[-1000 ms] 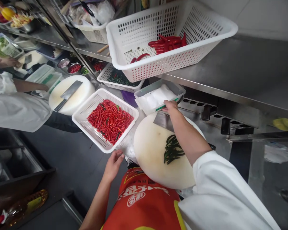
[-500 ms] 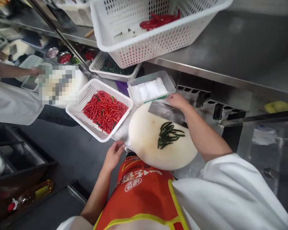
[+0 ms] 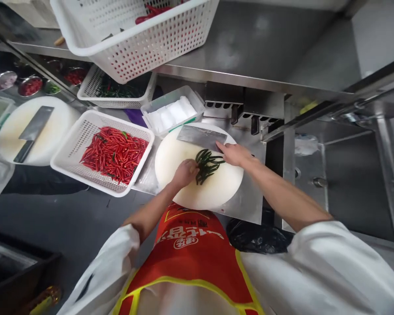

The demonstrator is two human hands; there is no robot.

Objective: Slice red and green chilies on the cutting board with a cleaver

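A small heap of green chillies [image 3: 207, 164] lies on the round white cutting board [image 3: 184, 192]. My left hand [image 3: 184, 172] rests on the board, fingers curled against the left side of the heap. My right hand [image 3: 233, 153] is closed on the handle end of a cleaver [image 3: 201, 136], whose flat blade lies across the board's far edge, just beyond the chillies. A white basket of red chillies [image 3: 113, 151] stands left of the board.
A clear tub of white cloths [image 3: 171, 113] sits behind the board. A basket of green chillies [image 3: 114, 92] and a big white basket [image 3: 134, 33] stand on the steel shelf. Another board with a cleaver [image 3: 31, 131] lies far left. A sink [image 3: 351, 175] is at right.
My left hand rose from the counter edge onto the board and now touches the green chillies. My right hand came nearer the heap with the cleaver. The view swung right.
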